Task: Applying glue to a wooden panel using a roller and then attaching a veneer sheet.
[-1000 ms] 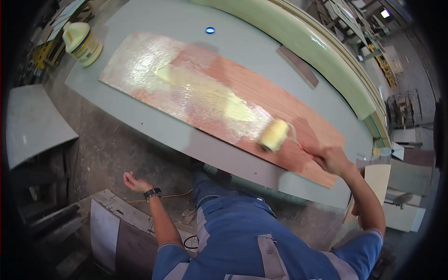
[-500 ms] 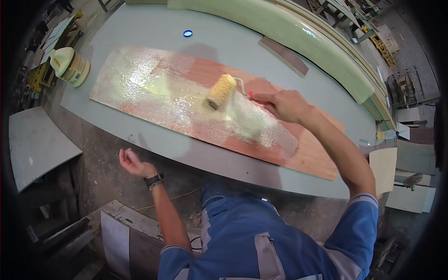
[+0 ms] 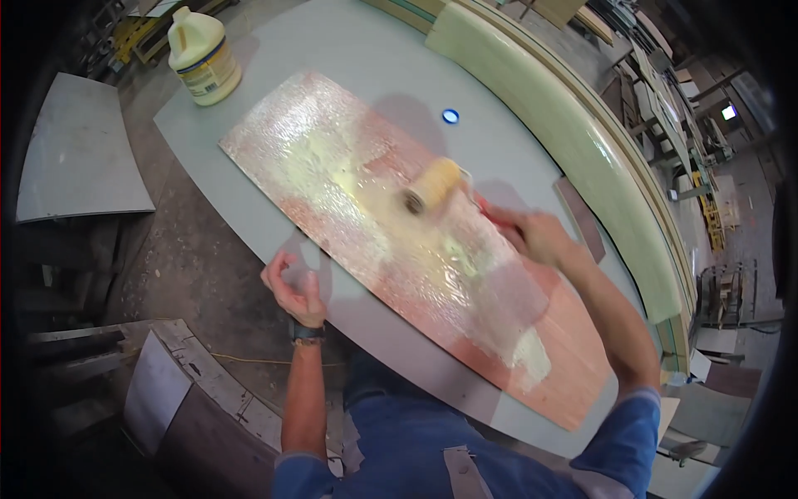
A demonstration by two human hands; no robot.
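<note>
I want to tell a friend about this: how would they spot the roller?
Start at the big grey table, then the long wooden board lying on it. Over the board's middle is the roller, a yellow cylinder. Its red handle, gripped by the right hand, sets it apart from the pale jug and blue cap.

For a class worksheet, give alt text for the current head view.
A right hand holds a roller over a board partly coated with pale liquid on a grey table, with a jug and blue cap. The empty left hand is near the table's edge.
</note>
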